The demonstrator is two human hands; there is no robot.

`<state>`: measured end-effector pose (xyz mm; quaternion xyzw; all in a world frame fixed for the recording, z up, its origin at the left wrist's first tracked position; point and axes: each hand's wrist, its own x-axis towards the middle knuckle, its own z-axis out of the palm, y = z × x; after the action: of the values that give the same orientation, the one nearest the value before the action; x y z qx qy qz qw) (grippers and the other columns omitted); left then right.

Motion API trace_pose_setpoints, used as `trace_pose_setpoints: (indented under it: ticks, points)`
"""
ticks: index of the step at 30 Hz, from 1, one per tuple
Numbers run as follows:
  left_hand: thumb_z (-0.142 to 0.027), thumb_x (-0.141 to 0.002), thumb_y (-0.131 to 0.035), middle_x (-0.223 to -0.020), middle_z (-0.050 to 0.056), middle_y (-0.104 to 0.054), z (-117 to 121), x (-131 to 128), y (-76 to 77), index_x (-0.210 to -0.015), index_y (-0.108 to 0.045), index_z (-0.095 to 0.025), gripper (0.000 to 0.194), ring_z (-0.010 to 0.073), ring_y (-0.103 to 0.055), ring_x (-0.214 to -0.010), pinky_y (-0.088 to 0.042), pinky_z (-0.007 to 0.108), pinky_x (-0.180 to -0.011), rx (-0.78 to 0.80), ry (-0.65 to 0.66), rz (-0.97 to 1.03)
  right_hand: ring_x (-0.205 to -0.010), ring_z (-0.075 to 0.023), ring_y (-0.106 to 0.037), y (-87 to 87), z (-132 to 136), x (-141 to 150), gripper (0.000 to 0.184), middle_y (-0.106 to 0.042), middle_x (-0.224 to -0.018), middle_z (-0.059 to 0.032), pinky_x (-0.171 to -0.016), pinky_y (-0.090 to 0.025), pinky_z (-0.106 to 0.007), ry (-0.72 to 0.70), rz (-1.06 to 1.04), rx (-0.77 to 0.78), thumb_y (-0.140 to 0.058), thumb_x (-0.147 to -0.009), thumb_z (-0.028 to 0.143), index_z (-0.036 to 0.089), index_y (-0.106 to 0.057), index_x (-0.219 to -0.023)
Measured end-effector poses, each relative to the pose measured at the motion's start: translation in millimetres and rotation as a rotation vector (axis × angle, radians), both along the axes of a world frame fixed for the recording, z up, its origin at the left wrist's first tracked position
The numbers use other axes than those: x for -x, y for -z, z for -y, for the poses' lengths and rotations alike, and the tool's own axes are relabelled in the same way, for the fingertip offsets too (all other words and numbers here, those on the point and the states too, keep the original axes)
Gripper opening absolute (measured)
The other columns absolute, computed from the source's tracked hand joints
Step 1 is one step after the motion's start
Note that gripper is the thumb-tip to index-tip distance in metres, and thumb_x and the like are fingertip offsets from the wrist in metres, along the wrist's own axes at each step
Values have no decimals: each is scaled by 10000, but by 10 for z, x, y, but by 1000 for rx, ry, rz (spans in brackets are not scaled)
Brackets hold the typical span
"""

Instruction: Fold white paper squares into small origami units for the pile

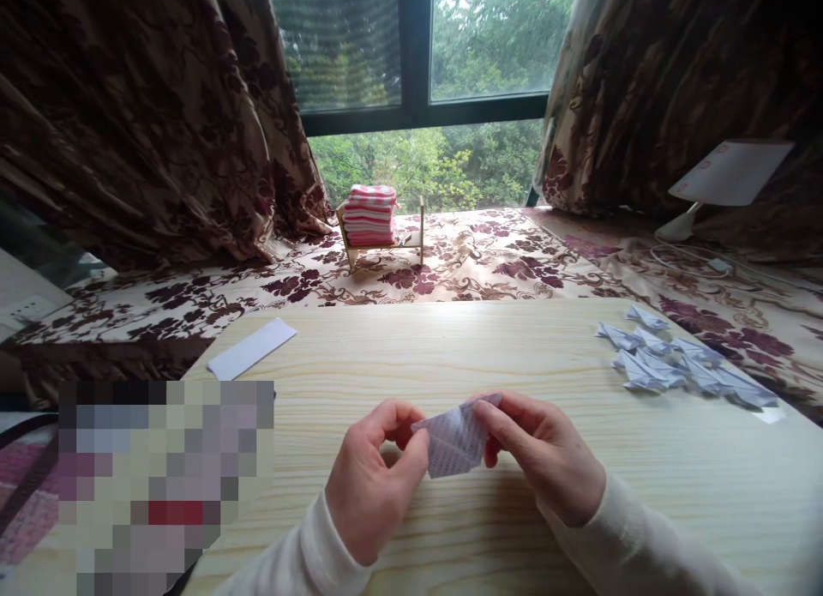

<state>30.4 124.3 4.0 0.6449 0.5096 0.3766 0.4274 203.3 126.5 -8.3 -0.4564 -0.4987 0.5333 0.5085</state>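
A small folded piece of paper (455, 442) with faint rows of print is held up between both hands, just above the table. My left hand (379, 467) pinches its left corner between thumb and fingers. At the upper right corner, my right hand (543, 450) grips the paper with the thumb in front and fingers behind. A diagonal crease crosses its face; its back side is hidden. To the right on the table lies a group of several folded white paper pieces (652, 369) with pointed ends. A white paper strip stack (253, 349) rests at the table's far left.
The pale wooden table (411, 347) stands before a flower-patterned ledge (476, 253). On the ledge are a small wooden rack (422, 231) with folded pink-and-white cloths (370, 216) and a white lamp (731, 174) with a cord. A blurred patch covers the lower left.
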Motion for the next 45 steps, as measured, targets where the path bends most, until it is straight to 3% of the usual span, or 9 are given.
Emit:
trace_pose_setpoints:
  ticks: [6,13,18,22,27,33,37,42,45]
  points:
    - [-32,-749,-512,-974,31,-659,26,-25,27,-1084,-570,-191,376,146,-604,-903,-465,254,-835,-427,177,-71,-445,-69,-482,11,12,23,364,-558,-538,11,-387,-438,-177,-8,-81,94,-682,-705,489,125,-667,-697]
    - [-36,-791,-513,-970,61,-660,15,-7,53,-1112,-595,-146,349,150,-607,-904,-479,240,-825,-508,179,-102,-500,-74,-497,-13,28,14,350,-556,-579,7,-431,-466,-178,-111,-157,128,-630,-776,470,126,-690,-742]
    - [-123,-822,-518,-965,56,-688,27,3,34,-1061,-630,-150,265,158,-633,-872,-482,244,-803,-417,80,-94,-664,-123,-583,-33,54,22,306,-668,-802,-47,-536,-490,-202,-225,-102,37,-679,-754,366,169,-678,-988]
    - [-235,-856,-516,-802,26,-693,6,7,-9,-942,-683,-148,206,152,-621,-745,-478,233,-700,-148,-2,19,-693,-146,-599,-10,57,56,306,-689,-830,-60,-536,-485,-218,-204,-75,-52,-675,-752,303,177,-669,-1030]
    - [-330,-822,-571,-637,-1,-638,-54,22,-10,-812,-706,-133,239,125,-538,-627,-431,215,-607,188,5,311,-692,-146,-602,-1,56,69,249,-697,-820,-48,-588,-496,-237,-237,-121,-61,-665,-764,267,184,-682,-998]
    - [-388,-750,-660,-646,1,-642,-76,10,-1,-832,-712,-133,273,109,-519,-598,-410,204,-572,336,30,440,-790,-183,-636,35,80,102,269,-700,-900,-52,-743,-511,-317,-332,-158,-31,-663,-775,279,201,-673,-1032]
    - [-399,-730,-657,-604,26,-631,-94,12,10,-751,-719,-117,290,136,-537,-589,-433,236,-560,463,12,538,-767,-189,-628,112,80,75,386,-673,-873,-67,-728,-528,-355,-313,-84,-63,-640,-789,299,186,-594,-1156]
    - [-399,-711,-681,-517,-2,-557,-130,56,36,-599,-668,-123,298,102,-484,-509,-415,212,-508,386,-75,483,-769,-159,-599,95,73,-30,465,-593,-936,-56,-628,-533,-281,66,364,-494,-577,-807,149,246,-473,-1249]
    - [-430,-707,-671,-556,8,-578,-138,65,15,-646,-690,-118,318,108,-493,-521,-416,205,-475,355,-106,442,-835,-179,-579,11,84,-50,414,-576,-989,-82,-680,-523,-299,122,654,-787,-546,-794,68,224,-514,-1177]
